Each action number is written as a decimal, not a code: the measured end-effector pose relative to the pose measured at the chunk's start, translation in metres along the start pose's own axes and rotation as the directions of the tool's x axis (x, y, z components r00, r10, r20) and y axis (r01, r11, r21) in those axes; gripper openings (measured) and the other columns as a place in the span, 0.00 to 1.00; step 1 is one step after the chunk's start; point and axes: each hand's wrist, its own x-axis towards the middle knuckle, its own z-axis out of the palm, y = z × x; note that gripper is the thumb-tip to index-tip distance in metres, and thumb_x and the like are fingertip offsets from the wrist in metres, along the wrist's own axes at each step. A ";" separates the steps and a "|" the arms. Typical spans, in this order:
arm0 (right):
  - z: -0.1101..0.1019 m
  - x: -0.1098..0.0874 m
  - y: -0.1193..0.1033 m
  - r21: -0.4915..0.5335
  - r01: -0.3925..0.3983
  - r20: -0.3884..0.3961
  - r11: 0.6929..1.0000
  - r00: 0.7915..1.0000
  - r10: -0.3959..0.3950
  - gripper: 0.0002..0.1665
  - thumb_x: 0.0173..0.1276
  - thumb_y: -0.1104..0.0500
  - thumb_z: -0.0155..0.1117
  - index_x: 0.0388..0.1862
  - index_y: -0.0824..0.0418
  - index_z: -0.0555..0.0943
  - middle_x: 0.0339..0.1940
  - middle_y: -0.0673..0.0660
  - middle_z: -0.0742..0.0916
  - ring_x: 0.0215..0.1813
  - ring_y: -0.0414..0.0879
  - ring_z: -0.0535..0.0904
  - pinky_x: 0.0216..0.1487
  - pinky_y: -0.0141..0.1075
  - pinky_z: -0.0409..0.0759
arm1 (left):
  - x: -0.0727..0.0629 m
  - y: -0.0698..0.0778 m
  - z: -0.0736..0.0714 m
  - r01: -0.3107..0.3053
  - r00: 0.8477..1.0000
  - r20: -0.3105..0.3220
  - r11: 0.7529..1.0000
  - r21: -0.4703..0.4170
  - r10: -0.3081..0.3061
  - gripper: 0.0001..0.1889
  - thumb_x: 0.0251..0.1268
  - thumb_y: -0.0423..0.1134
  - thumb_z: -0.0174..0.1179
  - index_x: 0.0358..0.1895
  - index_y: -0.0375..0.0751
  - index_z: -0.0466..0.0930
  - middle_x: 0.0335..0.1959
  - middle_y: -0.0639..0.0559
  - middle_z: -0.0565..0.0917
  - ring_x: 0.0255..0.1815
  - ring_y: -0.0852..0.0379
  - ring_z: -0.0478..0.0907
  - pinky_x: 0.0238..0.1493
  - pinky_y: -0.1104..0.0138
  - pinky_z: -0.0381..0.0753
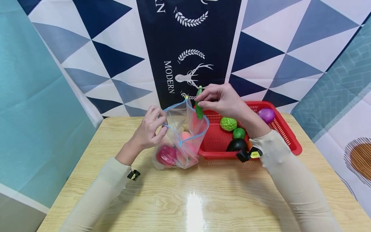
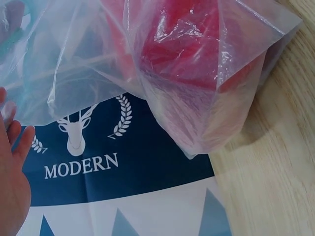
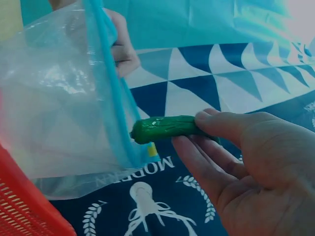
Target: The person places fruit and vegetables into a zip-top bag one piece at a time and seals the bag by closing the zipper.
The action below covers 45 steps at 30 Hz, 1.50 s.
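A clear zip bag point(image 1: 197, 129) with a blue-edged mouth stands on the table, its mouth spread wide. My left hand point(image 1: 151, 127) pinches the left side of the rim between thumb and fingers. Through the plastic show a dark pink-red fruit point(image 1: 166, 155) and an orange-pink round fruit point(image 1: 185, 136). My right hand point(image 1: 221, 100) holds a slim green cucumber point(image 3: 162, 129) by one end between thumb and fingertips. The cucumber's free end points down at the bag's mouth, overlapping the far right rim in the head view.
Right of the bag, partly behind it, sits a red plastic basket point(image 1: 294, 141). Inside are a bumpy green fruit point(image 1: 228, 123), a smooth green fruit point(image 1: 239, 133), a dark eggplant-like piece point(image 1: 236, 145) and a purple piece point(image 1: 266, 115). A patterned cloth point(image 1: 121, 58) hangs behind the wooden table point(image 1: 162, 199).
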 end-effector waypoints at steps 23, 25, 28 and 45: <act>0.009 -0.011 0.012 -0.148 -0.036 0.269 0.988 0.960 0.076 0.18 0.73 0.70 0.75 0.60 0.68 0.90 0.46 0.63 0.95 0.46 0.49 0.91 0.50 0.28 0.89 | 0.000 0.004 -0.002 0.001 1.000 0.002 0.999 0.040 -0.001 0.10 0.67 0.38 0.53 0.29 0.38 0.77 0.38 0.40 0.80 0.48 0.39 0.73 0.51 0.46 0.76; 0.009 -0.012 0.012 -0.146 -0.041 0.278 0.988 0.957 0.081 0.17 0.73 0.70 0.76 0.59 0.67 0.90 0.45 0.62 0.95 0.45 0.48 0.90 0.49 0.28 0.89 | 0.001 0.004 -0.002 0.002 1.000 0.003 0.999 0.041 -0.003 0.10 0.68 0.38 0.53 0.29 0.38 0.77 0.38 0.41 0.79 0.48 0.39 0.73 0.51 0.46 0.76; 0.009 -0.013 0.013 -0.154 -0.036 0.284 0.987 0.956 0.079 0.16 0.73 0.69 0.76 0.58 0.66 0.91 0.45 0.62 0.95 0.45 0.47 0.90 0.49 0.29 0.88 | 0.001 0.005 -0.002 0.003 1.000 0.005 0.999 0.042 -0.003 0.10 0.68 0.38 0.53 0.29 0.38 0.78 0.38 0.41 0.80 0.49 0.39 0.73 0.51 0.47 0.77; -0.012 -0.016 0.036 -0.064 -0.158 0.118 0.985 0.979 0.164 0.13 0.77 0.65 0.74 0.57 0.68 0.91 0.41 0.61 0.95 0.34 0.46 0.89 0.41 0.34 0.91 | 0.000 0.006 -0.003 0.014 1.000 0.010 0.999 0.043 -0.015 0.09 0.67 0.37 0.53 0.29 0.38 0.78 0.38 0.41 0.80 0.48 0.40 0.74 0.50 0.48 0.77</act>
